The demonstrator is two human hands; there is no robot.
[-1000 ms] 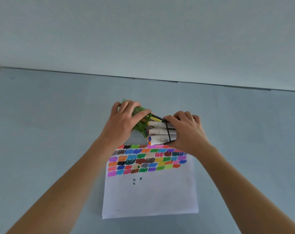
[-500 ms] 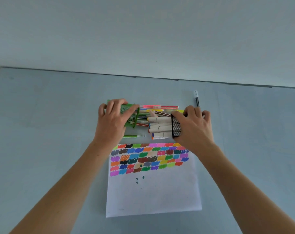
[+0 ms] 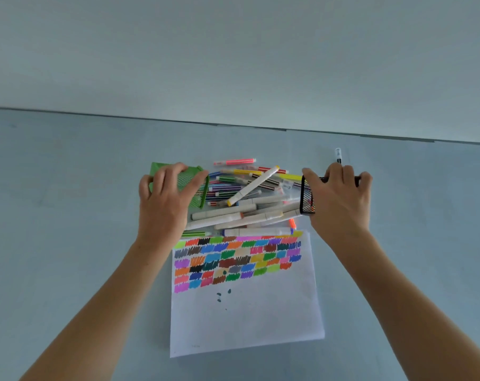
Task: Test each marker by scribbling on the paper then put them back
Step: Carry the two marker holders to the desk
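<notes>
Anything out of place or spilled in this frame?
Yes. Both holders lie tipped on their sides: green mesh cup in the left hand, black mesh cup in the right hand. Markers are spilled between them; one pen lies apart.

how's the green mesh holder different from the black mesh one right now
The green mesh holder is bright green and held by the left hand; the black mesh holder is black and held by the right hand. Green lies left of the spilled markers, black right. Both are tipped sideways, mouths toward the pile.
</notes>
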